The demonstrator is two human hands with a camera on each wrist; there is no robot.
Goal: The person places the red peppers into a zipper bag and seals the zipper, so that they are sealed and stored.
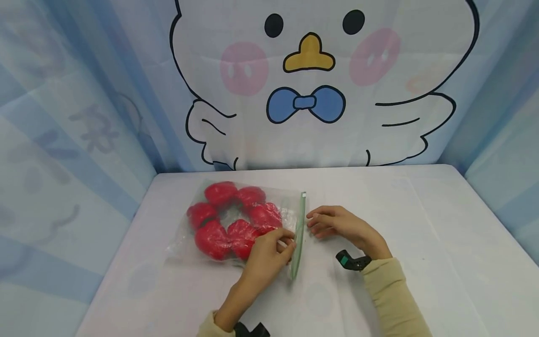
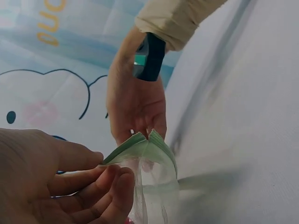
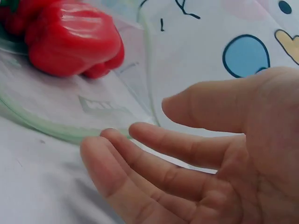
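A clear zip bag [image 1: 289, 206] lies on the table with several red bell peppers [image 1: 212, 239] inside, grouped in a ring. Its green-edged mouth [image 1: 301, 229] faces right. My left hand [image 1: 265, 257] pinches the near part of that edge between thumb and fingers. In the left wrist view, the two sides of the green edge [image 2: 124, 148] stand apart in a peak. Just right of the mouth, my right hand [image 1: 343, 224] hovers with loosely bent fingers, holding nothing. One glossy pepper [image 3: 77, 39] shows up close in the right wrist view, beyond the fingertips.
A white-covered table [image 1: 442, 243] extends to the right and in front of the bag. Behind it hangs a curtain [image 1: 303, 145] printed with a cartoon bird, and blue-white curtains [image 1: 54, 187] flank the sides. Each wrist wears a black camera mount [image 1: 353, 261].
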